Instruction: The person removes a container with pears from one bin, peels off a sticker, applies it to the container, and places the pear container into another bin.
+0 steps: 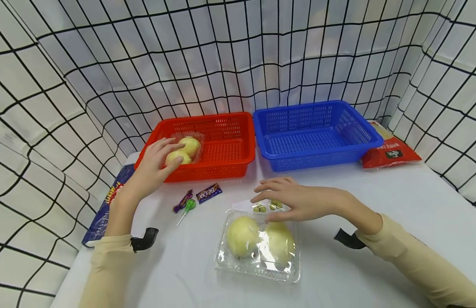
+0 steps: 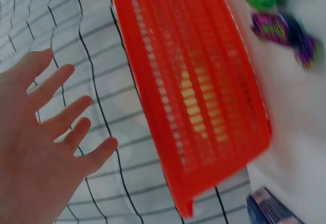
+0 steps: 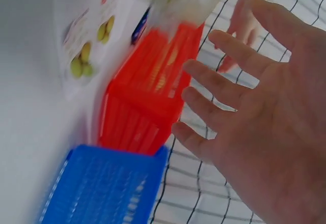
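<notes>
My left hand (image 1: 153, 164) is over the left end of the red basket (image 1: 226, 171), fingers spread and empty. Beside its fingers in the head view, a clear pack with two pale yellow-green round fruits (image 1: 190, 146) lies inside the basket. My right hand (image 1: 299, 199) hovers with loosely extended fingers over the far right corner of a second clear plastic clamshell (image 1: 257, 273), which holds two similar fruits (image 1: 242, 236) on the white table. The right wrist view shows this hand's palm (image 3: 275, 112) with nothing in it. Behind the clamshell lies a white packet with green fruit pictures (image 3: 81, 63).
A blue basket (image 1: 318, 160) stands right of the red one, with a red snack bag (image 1: 391, 152) beyond it. A green lollipop (image 1: 190, 205), a purple-wrapped candy (image 1: 183, 201) and a dark bar (image 1: 208, 193) lie mid-table. A blue spaghetti pack (image 1: 101, 218) is at left. Black netting surrounds the table.
</notes>
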